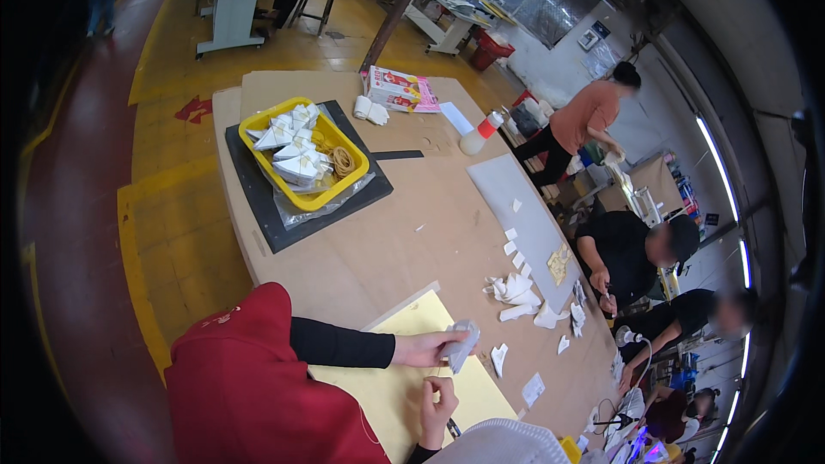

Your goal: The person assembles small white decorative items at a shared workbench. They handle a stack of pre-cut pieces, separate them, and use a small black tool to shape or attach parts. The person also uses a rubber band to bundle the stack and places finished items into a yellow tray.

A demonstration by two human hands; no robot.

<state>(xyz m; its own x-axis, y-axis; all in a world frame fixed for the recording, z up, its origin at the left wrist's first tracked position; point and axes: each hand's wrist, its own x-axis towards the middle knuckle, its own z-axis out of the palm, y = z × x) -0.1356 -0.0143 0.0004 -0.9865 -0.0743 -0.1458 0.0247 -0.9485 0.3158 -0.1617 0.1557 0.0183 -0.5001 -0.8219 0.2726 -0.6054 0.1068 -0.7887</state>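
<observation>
My left hand point(423, 349), in a black sleeve, is closed around a small stack of light grey-white cut pieces point(461, 345) above a pale yellow sheet point(378, 388). Just below it, my right hand point(437, 406) is curled with the fingers bent in; whatever it may hold is hidden. A dark, slim pen-like object point(453, 428) shows beside the right wrist. Beyond the stack, loose white cut pieces point(498, 359) lie on the brown tabletop point(412, 249), near a crumpled white glove-like heap point(514, 290).
A yellow basket point(307, 199) with bundled white pieces point(296, 150) and rubber bands point(343, 161) stands on a black mat point(378, 193). Farther back are a box point(395, 88), a white roll point(370, 110) and a red-topped bottle point(481, 133). Several people work along the right side.
</observation>
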